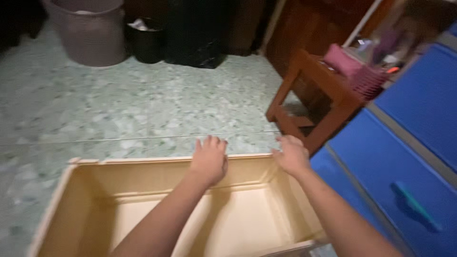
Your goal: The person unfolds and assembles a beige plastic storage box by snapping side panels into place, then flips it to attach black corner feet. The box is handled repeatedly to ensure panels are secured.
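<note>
Resting on far rim of drawer [143, 190]: left hand [208, 159], right hand [291, 155]; fingertips hidden, grip unclear.

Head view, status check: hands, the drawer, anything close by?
Left hand and right hand both on the drawer's far edge. Beige drawer open, empty. Wooden stool beyond, blue drawers to the right.

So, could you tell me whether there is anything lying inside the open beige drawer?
No, the beige drawer shows only its bare bottom and walls; both hands rest on its far rim.
</note>
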